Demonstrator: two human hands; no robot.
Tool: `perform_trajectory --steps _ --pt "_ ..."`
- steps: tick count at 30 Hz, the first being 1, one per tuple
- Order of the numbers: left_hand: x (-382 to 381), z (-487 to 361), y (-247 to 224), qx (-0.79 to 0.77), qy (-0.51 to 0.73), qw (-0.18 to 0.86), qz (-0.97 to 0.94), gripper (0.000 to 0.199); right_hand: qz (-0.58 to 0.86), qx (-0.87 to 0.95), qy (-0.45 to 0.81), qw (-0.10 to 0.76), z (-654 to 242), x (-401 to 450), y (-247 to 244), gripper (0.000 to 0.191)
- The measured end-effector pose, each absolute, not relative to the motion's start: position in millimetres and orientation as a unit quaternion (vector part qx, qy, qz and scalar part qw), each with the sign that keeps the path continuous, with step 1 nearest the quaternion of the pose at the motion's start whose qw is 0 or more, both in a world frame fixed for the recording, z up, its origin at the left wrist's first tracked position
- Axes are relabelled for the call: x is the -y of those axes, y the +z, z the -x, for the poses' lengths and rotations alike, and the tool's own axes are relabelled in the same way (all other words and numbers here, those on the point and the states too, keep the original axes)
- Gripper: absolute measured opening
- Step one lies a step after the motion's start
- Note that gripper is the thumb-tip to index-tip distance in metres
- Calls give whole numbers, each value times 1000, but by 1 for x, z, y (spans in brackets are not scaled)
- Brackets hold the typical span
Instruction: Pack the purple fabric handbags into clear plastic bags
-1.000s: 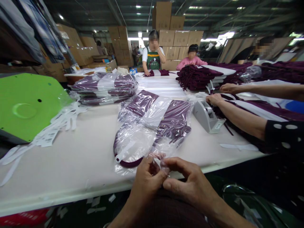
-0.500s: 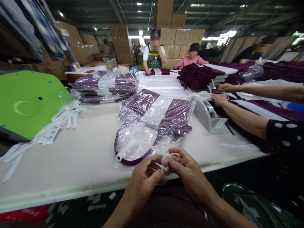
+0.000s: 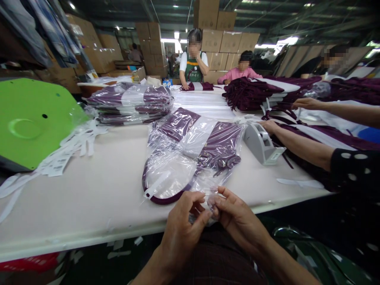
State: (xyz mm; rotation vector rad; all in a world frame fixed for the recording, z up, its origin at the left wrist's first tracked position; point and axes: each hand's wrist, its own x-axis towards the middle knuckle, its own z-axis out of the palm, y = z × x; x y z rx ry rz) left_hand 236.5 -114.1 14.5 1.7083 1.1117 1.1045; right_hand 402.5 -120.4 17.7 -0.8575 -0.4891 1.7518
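In the middle of the table lies a dark purple folded garment (image 3: pixel 221 139) with a white paper band around it, inside a clear plastic bag (image 3: pixel 175 174). The near end of the bag hangs toward me over the table's edge. My left hand (image 3: pixel 184 221) pinches the bag's plastic edge between thumb and fingers. Close beside it, my right hand (image 3: pixel 234 209) grips the same crumpled edge, its fingertips bent around the plastic. Exactly how the film lies between my fingertips is hard to make out.
A grey tape dispenser (image 3: pixel 261 144) stands right of the bag, near a co-worker's hands (image 3: pixel 268 126). Bagged garments (image 3: pixel 130 103) are piled at back left, unbagged purple ones (image 3: pixel 255 93) at back right. White labels (image 3: pixel 63 154) lie beside a green machine (image 3: pixel 35 122).
My two hands have shifted slightly right, still on the bag's edge. The co-worker's hands have moved apart, the farther one going right. The garment stays in place.
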Motion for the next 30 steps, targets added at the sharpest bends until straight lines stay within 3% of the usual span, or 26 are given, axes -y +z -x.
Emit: perform_trajectory --steps 2,8,10,13,16,21,30 --pt "115 -235 15 -429 436 375 -697 15 356 190 744 532 -402 120 18 38" --pt "108 -232 23 -412 402 489 -655 20 357 195 746 527 -401 121 22 37" --pt "109 -232 21 -415 424 432 -679 18 357 194 744 530 -401 122 23 36" --pt "112 -232 14 -389 465 253 -754 14 358 181 741 539 -400 124 25 39" --pt "114 -230 7 -344 443 143 -816 20 355 166 742 544 -398 125 28 40" --pt "113 -226 8 -351 424 67 -832 27 363 154 734 553 -394 126 35 42" --pt "113 -223 10 -354 432 43 -828 31 384 154 718 560 -388 126 39 52"
